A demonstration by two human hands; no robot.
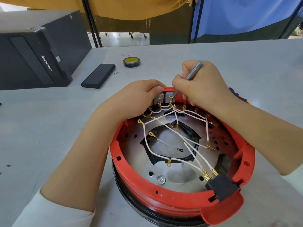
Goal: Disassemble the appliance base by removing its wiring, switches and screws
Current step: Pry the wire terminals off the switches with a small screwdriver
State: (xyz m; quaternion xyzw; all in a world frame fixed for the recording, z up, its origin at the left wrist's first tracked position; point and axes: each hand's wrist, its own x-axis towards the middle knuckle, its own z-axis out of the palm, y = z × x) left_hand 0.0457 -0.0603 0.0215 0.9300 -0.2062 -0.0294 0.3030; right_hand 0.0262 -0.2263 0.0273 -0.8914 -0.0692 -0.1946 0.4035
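Red plastic rim of the appliance base [164, 192] sits upturned on the grey table [229, 63], filling the lower centre of our view; its black underside is mostly hidden beneath the rim. At 12 o'clock on the rim our left hand [136, 99] curls its fingers over the edge, thumb on top, gripping the rim; the fingertips are hidden on the far side. Just beside it, at about 1 o'clock, our right hand [201, 86] pinches a slim grey metal tool [193, 71] between thumb and fingers, its tip reaching down to the small grey switches [162, 98] mounted inside the rim; the tip is partly covered by the hand, so we cannot tell what it touches. White wires [188, 145] with brass terminals fan across the metal plate from 12 o'clock to a black connector block [221, 187] at 5 o'clock. Black tape [154, 158] rings the central opening. One screw [161, 179] shows at 6 o'clock on the plate. Beyond the base, at 11 o'clock, lie a roll of black tape [131, 62], a flat black case [98, 75] and a black computer tower [36, 51], cut off at the left edge.
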